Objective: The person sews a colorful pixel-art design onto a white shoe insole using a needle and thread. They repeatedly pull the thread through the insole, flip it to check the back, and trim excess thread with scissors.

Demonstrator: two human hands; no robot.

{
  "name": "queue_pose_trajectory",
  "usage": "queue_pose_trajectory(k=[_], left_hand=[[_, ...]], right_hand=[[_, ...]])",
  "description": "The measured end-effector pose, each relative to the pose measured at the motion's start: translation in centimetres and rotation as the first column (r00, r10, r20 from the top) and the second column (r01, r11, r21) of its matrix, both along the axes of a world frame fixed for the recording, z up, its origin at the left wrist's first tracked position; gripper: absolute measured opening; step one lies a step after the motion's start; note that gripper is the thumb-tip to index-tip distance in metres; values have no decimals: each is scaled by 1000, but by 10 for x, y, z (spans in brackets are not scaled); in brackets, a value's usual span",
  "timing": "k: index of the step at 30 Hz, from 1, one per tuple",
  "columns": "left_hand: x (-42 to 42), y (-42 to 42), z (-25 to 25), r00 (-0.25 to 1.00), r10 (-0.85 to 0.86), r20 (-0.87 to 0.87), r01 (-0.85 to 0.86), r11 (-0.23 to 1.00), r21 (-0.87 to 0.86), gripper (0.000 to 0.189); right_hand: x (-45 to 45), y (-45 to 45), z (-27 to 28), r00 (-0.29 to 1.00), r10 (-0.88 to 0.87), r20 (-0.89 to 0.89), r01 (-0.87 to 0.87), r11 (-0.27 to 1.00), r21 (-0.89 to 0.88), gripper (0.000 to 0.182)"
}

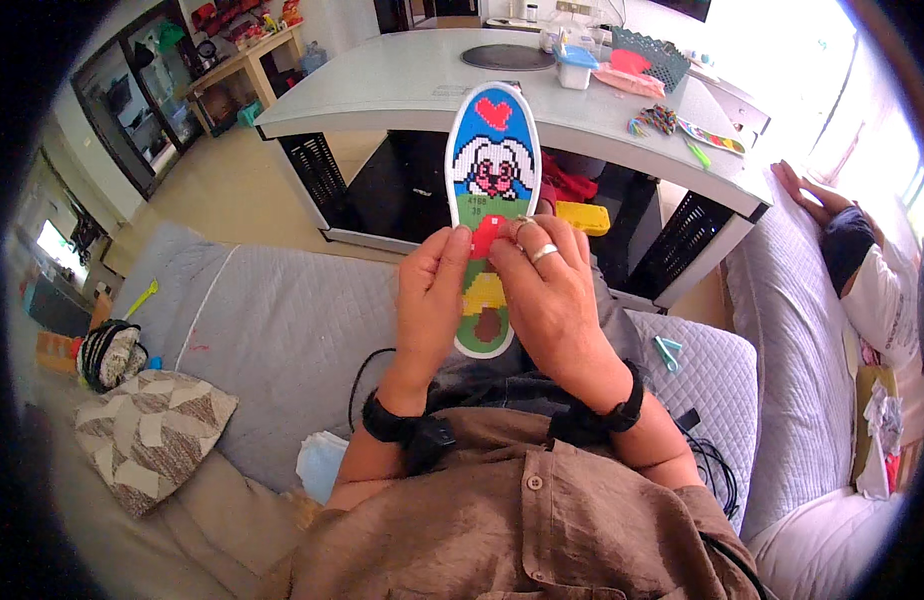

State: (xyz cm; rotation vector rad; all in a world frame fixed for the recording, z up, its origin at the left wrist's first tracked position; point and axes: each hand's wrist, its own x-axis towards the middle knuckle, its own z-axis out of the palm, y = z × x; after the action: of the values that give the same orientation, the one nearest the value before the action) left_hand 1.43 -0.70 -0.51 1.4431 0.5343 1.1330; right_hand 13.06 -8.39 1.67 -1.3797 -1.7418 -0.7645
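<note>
A cross-stitch shoe insole [495, 169] with a white edge is held upright before my chest. Its upper part carries a red heart and a white long-eared dog or rabbit on blue; below are green, red, yellow and brown areas. My left hand [432, 289] grips the left edge at mid-length, thumb on the front. On the other side, my right hand [548, 289] has its fingertips gathered at the red patch, and it covers part of the right edge. Whether a needle sits between those fingertips I cannot tell. Two rings show on the right hand.
Ahead stands a glass-topped table [372, 82] bearing a bundle of coloured thread [657, 118], another insole [711, 137] and a lidded plastic box [576, 67]. Turquoise thread snips [666, 352] lie on the sofa [312, 300] at my right. Another person [874, 262] lies on the right-hand sofa.
</note>
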Motion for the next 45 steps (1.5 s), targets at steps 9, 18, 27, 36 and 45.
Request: queue_pose_trajectory(k=[9, 18, 27, 36, 45], left_hand=[[3, 25, -18, 982, 73, 176, -44, 986, -160, 26], [-40, 118, -65, 830, 553, 73, -550, 833, -66, 30], [-10, 31, -1, 922, 386, 18, -373, 878, 298, 32], [-9, 3, 11, 950, 311, -11, -288, 891, 350, 31], [-9, -2, 11, 959, 283, -12, -258, 889, 378, 30]], right_hand=[[-4, -31, 35, -110, 431, -896, -744, 562, 362, 14], [117, -156, 52, 813, 218, -540, 270, 680, 681, 8], [1, -27, 23, 793, 141, -593, -203, 978, -38, 16], [-10, -3, 4, 879, 175, -443, -243, 965, -101, 20], [-10, -9, 9, 851, 174, -495, -263, 958, -116, 21]])
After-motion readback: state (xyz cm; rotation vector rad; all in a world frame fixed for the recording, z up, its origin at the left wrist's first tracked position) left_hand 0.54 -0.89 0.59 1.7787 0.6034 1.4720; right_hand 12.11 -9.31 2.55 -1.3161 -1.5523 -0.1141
